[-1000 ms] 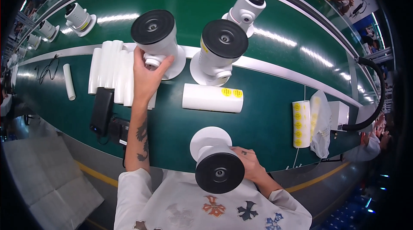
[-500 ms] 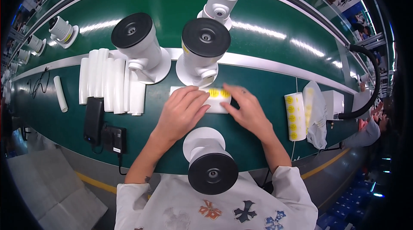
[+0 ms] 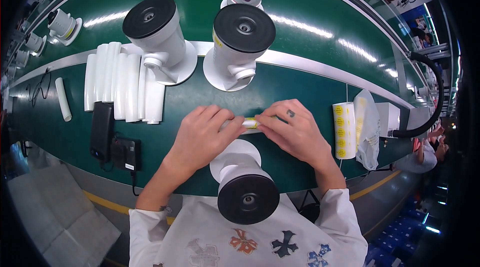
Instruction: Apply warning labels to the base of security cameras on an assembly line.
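Note:
A white rolled sheet (image 3: 250, 123) with yellow round stickers lies low over the green bench in front of me, much of it hidden by my fingers. My left hand (image 3: 204, 134) pinches its left part with the fingers closed. Its right end is held in the thumb and fingertips of my right hand (image 3: 295, 129). Close in front of my chest, just below the hands, stands a white device (image 3: 235, 164) with a round black disc on top. Beyond the hands are two more such devices, one straight ahead (image 3: 235, 62) and one to the left (image 3: 170, 52).
Several glossy white rolled sheets (image 3: 117, 84) lie at left, with a loose one (image 3: 63, 99) farther out. Nearer are a black power bank (image 3: 102, 132) and a black box (image 3: 131, 154) with a cable. A sticker roll (image 3: 343, 132), plastic bag (image 3: 366, 132) and black hose (image 3: 436, 92) are at right.
The white sheet, spread wider before, is now a narrow roll between my fingertips. Both hands have closed in on it. The whole view has shifted slightly.

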### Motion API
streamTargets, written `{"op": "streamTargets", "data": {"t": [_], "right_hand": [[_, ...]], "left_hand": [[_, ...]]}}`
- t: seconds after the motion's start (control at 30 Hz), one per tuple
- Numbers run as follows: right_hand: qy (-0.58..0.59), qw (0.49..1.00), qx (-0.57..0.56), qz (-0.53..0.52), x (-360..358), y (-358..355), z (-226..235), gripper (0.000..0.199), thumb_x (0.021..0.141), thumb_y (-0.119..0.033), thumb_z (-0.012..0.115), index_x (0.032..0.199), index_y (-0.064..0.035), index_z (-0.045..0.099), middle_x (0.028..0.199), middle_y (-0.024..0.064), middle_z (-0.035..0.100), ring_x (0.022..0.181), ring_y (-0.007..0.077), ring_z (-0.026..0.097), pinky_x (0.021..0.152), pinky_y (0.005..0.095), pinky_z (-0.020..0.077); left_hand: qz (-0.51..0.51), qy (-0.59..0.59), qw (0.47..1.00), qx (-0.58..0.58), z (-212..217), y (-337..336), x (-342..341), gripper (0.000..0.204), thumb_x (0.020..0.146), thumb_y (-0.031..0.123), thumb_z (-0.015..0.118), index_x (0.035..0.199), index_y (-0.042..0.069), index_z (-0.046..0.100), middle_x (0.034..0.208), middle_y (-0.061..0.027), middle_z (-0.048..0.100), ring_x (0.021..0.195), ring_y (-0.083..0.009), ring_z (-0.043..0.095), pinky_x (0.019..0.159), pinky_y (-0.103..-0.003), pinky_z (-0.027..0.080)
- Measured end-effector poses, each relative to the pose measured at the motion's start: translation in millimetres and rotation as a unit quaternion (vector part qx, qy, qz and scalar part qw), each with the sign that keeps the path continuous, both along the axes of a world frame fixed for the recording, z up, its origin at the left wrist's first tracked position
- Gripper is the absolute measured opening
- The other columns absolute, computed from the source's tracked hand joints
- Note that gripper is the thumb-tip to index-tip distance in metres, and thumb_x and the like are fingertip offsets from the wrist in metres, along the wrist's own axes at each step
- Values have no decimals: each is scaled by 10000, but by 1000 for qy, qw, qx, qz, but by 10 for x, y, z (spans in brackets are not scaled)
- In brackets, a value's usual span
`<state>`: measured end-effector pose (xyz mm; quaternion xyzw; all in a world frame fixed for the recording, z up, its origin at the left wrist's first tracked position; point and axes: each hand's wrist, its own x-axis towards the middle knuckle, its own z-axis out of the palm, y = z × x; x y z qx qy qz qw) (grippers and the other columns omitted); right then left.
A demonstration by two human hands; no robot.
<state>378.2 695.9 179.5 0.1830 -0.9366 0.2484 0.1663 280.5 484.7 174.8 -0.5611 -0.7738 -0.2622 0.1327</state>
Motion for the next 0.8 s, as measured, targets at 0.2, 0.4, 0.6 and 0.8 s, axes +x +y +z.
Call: {"op": "streamTargets", "data": {"t": [0.2, 0.4, 0.6, 0.8], "right_hand": [[0, 999, 33, 14, -12, -24, 98, 176, 723, -74, 692, 885, -58, 626, 807, 25, 638, 763, 216, 627, 655, 344, 477], [-35, 995, 91, 8, 40, -77, 129, 182, 728, -79, 684, 886, -49, 599, 795, 57, 640, 752, 248, 647, 621, 348, 483], [8, 999, 17, -42, 99, -168, 448, 196, 712, 3, 730, 844, -48, 595, 797, 86, 627, 683, 232, 621, 584, 301, 479], [-250, 908, -305, 141, 507, -49, 1162, 188, 698, 27, 799, 721, 24, 613, 612, 88, 649, 478, 134, 615, 445, 190, 420]], "left_hand": [[2, 17, 999, -39, 37, 17, 11, 230, 782, 228, 747, 945, 91, 663, 786, -4, 553, 694, -170, 548, 577, -312, 432], [-4, -3, 999, -48, 1, 26, -11, 184, 808, 246, 725, 850, 88, 640, 753, -3, 543, 683, -165, 562, 536, -314, 438], [65, -60, 995, -36, -254, -21, -89, 195, 810, 249, 727, 793, 74, 643, 684, -12, 549, 635, -198, 581, 530, -363, 457], [105, -17, 992, 70, -242, 4, -142, 188, 789, 185, 737, 891, 41, 674, 973, -91, 626, 923, -288, 610, 782, -399, 505]]}}
